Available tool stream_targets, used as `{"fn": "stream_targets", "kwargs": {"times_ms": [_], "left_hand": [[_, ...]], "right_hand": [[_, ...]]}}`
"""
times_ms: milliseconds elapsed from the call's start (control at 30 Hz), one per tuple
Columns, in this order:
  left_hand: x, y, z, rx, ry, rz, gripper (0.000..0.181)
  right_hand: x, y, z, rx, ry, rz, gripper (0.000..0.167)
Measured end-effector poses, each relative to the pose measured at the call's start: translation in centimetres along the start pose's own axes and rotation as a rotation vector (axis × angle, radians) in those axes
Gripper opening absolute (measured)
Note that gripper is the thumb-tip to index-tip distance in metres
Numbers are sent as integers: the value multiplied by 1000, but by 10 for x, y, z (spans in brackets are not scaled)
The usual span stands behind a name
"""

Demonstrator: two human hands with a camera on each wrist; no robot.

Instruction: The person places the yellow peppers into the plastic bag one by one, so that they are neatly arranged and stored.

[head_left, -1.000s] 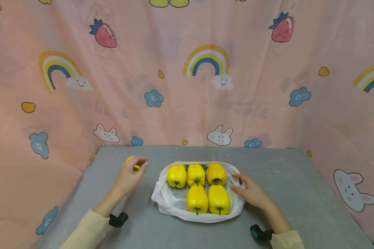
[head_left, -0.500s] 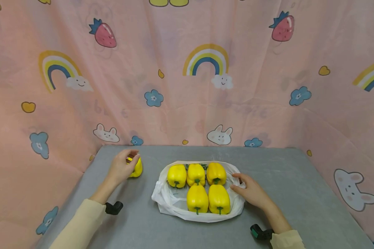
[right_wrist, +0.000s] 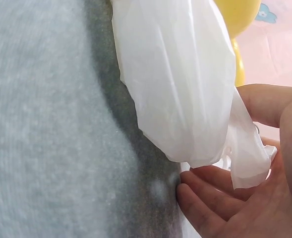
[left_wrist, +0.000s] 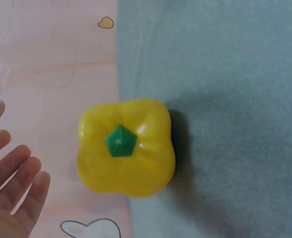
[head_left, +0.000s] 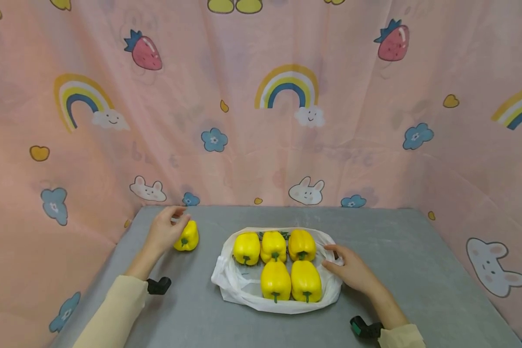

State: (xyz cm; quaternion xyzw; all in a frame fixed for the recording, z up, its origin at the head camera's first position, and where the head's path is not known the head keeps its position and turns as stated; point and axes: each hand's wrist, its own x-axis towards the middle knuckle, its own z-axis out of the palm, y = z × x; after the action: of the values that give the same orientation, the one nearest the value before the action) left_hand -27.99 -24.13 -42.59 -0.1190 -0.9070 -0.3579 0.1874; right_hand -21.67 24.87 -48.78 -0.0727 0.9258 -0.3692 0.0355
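Left of the bag, a yellow bell pepper [head_left: 188, 237] rests on the grey table, its green stem [left_wrist: 121, 141] facing the left wrist camera. My left hand [head_left: 162, 231] is just beside it, fingers loosely extended; the left wrist view shows a gap between fingers [left_wrist: 32, 191] and pepper. A white plastic bag [head_left: 227, 286] with its mouth spread wide holds several yellow bell peppers, such as a front one [head_left: 276, 279]. My right hand [head_left: 353, 271] holds the bag's right edge, with bag film [right_wrist: 247, 148] between thumb and fingers in the right wrist view.
The grey table [head_left: 400, 241] meets a pink patterned cloth [head_left: 356, 159] at its back and sides. A black wrist device sits on the left wrist [head_left: 158, 286] and another device [head_left: 365, 327] on the right wrist. Dark green bits show inside the bag behind the peppers.
My left hand has let go of the bell pepper and moved left and back from it, leaving it on the table. The right hand keeps its place at the bag.
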Motion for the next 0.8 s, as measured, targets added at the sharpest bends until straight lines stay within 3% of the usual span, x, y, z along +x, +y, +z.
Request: {"fn": "stream_targets", "kwargs": {"times_ms": [233,533,800], "left_hand": [[-3,-13,1,15,-50,-104,41],[-7,-29,9,31,-165,-254,64],[-10,-39,20,21,-183,-286,69]], "right_hand": [[-1,0,1,7,-5,-2,56],[-1,0,0,14,7,7,56],[-2,-1,0,15,5,-3,56]]}}
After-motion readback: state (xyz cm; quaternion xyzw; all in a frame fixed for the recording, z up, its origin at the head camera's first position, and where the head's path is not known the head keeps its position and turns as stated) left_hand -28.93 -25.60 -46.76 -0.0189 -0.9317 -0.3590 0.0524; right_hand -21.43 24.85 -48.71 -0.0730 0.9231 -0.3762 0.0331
